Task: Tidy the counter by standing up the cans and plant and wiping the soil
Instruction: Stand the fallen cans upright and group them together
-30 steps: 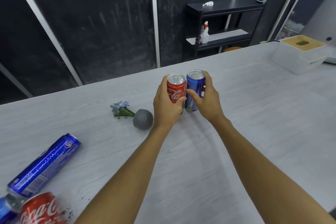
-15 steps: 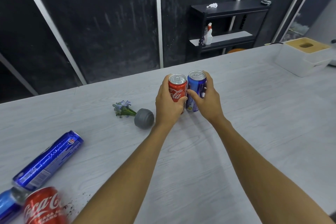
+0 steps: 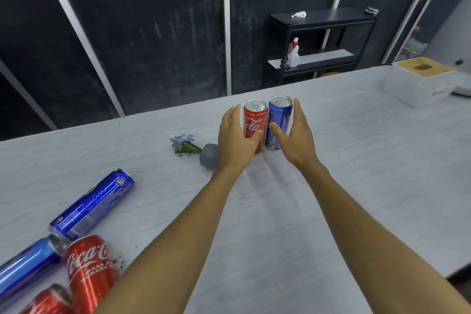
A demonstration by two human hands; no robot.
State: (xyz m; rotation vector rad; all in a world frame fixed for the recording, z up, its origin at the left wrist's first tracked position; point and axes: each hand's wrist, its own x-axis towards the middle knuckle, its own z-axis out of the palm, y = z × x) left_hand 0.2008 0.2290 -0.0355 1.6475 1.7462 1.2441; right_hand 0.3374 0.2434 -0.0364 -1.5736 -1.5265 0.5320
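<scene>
Two hands, left hand (image 3: pixel 235 139) and right hand (image 3: pixel 297 135), flank upright cans (image 3: pixel 267 122), fingers (image 3: pixel 297 112) spread.

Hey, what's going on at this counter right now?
A person is tidying up. The left hand and right hand are open beside an upright red can and blue can. The potted plant lies tipped over; more cans and spilled soil wait at left.
</scene>
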